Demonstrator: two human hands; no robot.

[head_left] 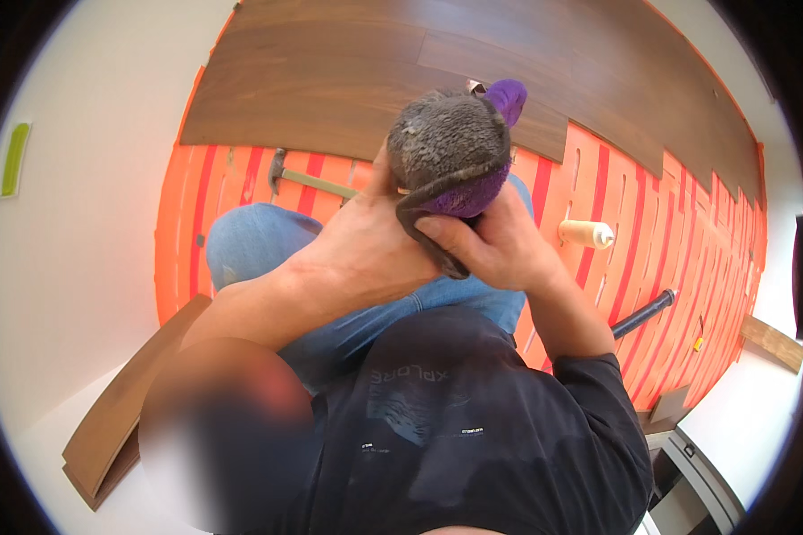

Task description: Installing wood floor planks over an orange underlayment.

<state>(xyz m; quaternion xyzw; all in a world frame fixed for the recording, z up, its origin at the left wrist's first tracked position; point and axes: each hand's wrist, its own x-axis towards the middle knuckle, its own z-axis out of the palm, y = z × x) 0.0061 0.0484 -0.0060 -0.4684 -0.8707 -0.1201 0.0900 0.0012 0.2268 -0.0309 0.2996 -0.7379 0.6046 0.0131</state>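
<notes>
In front of my chest, both hands hold a bundled fuzzy cloth pad (451, 138), worn grey on top with purple beneath and a dark band along its edge. The fingers of my left hand (366, 234) curl round its left side and are partly hidden behind it. My right hand (501, 242) grips the lower right side, thumb laid on the dark edge. A purple end of the pad sticks out at the far right. Beyond my left forearm lies a hammer (277, 171) with a pale green handle, partly covered by that hand.
Brown floor planks (330, 76) cover the far side, with a stepped edge against the orange, red-striped underlay (638, 214). A cream cartridge (583, 234), a black tube (642, 314) and a small yellow tool (699, 344) lie to the right. Loose planks (120, 410) lie lower left.
</notes>
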